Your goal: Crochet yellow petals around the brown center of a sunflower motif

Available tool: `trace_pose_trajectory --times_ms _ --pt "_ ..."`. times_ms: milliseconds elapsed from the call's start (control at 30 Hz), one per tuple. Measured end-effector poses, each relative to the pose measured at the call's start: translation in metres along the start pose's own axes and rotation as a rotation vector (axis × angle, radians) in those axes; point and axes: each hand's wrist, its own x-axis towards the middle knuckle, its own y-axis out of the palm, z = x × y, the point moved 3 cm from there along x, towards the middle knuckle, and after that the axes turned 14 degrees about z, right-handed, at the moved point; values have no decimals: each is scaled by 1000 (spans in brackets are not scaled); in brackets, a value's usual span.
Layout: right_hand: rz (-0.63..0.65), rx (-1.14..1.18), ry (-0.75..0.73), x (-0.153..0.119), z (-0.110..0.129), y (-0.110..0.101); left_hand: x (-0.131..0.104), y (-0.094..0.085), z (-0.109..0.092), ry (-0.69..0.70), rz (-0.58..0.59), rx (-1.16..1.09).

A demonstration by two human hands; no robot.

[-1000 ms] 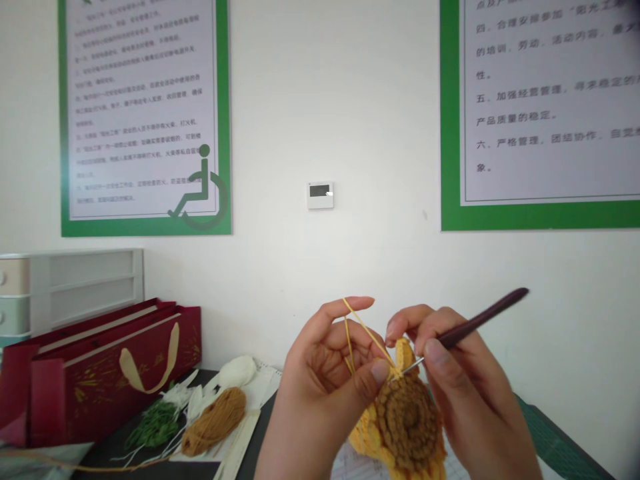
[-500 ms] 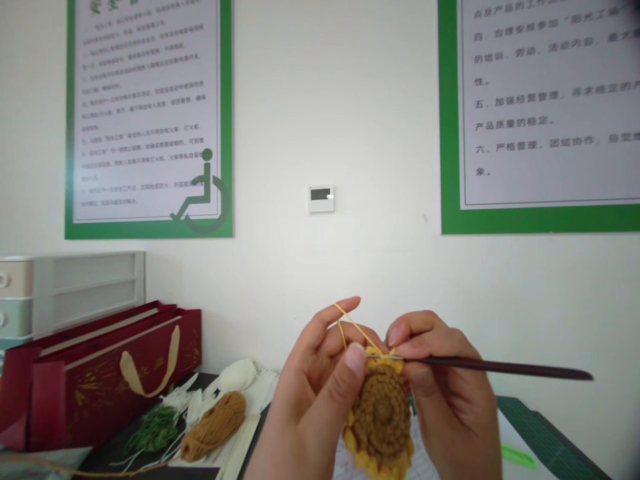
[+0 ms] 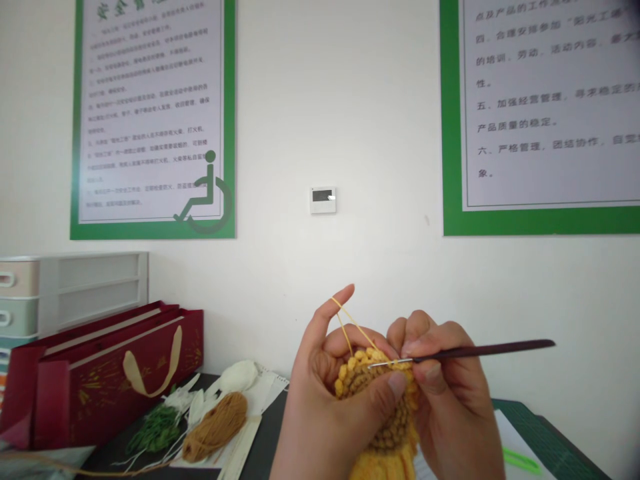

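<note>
Pinching crocheted piece (image 3: 354, 383), left hand (image 3: 327, 407), thumb (image 3: 383, 397) across it | right hand (image 3: 453, 390) pinching hook (image 3: 493, 348) | red bag (image 3: 103, 393) near yarn (image 3: 216, 427)

Crochet piece (image 3: 390, 433): centre ringed in brown, edge worked in yellow. Strand (image 3: 356, 325): yellow. Hook (image 3: 490, 349): handle finished in dark maroon, tip in silver. Bag (image 3: 120, 380): dark red, patterned with gold bursts; handle (image 3: 150, 388) done in cream. Skein (image 3: 216, 427): brown. Loose yarn (image 3: 155, 429): green. Drawers (image 3: 19, 298): fronts coloured beige and pale green. Left poster (image 3: 150, 87): bordered in green, marked with a green wheelchair figure. Right poster (image 3: 550, 100): bordered in green, lettered in dark grey. Mat (image 3: 543, 440): dark green.
</note>
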Motion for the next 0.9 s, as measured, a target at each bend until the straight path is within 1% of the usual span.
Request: trace_pose_trajectory --times_ms 133,267,500,600,767,900 --pt "17 -14 -4 -1 1 0 0 0 0 3 -5 0" --pt "22 -24 15 0 0 1 -2 0 -1 -3 25 22" --pt "16 154 101 5 -2 3 -3 -4 -4 -63 92 13" --pt "-17 160 141 5 -2 2 -3 -4 -4 -70 106 19" --pt "-87 100 106 4 0 3 -1 -3 -4 -71 95 16" --pt "-102 68 77 3 1 7 -2 -4 -3 -57 73 27"
